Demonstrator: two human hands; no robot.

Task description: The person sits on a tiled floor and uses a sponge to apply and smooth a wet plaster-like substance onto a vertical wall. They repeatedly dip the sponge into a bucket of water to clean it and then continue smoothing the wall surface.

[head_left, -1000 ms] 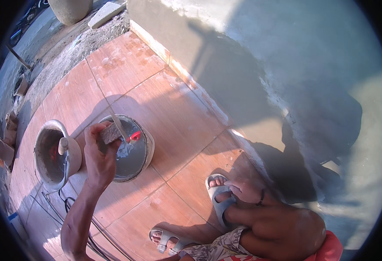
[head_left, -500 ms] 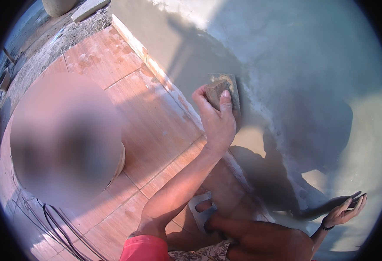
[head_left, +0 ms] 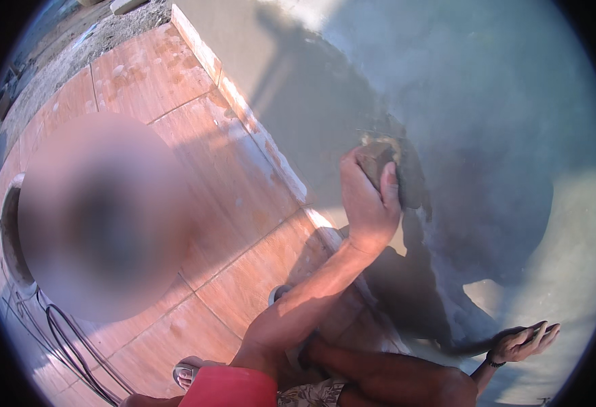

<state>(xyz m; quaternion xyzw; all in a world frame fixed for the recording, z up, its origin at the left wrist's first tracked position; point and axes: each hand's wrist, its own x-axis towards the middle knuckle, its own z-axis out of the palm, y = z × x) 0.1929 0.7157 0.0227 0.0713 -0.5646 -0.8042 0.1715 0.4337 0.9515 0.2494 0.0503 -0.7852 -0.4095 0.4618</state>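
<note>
My left hand (head_left: 371,207) is closed round the block-shaped handle (head_left: 378,165) of a plastering float, thumb along its side. The float's dark flat plate (head_left: 414,182) lies against a grey plastered wall (head_left: 488,115), partly hidden by the hand and shadow. Down at the lower right, my right hand (head_left: 525,344), with a dark bracelet at the wrist, has its fingers stretched out and holds nothing. It rests at or very near the wall, where its shadow meets it; contact is unclear.
Brownish-orange floor tiles (head_left: 237,197) run along the wall, edged by a pale-smeared skirting strip (head_left: 257,132). A round container's rim (head_left: 12,227) shows beside a blurred patch at left. Dark cables (head_left: 74,346) lie below it. A sandalled foot (head_left: 188,372) is near the lower edge.
My left hand has moved the float rightward and a little down in the picture, along the wall. My right hand sits slightly lower and further left. The view has shifted a little.
</note>
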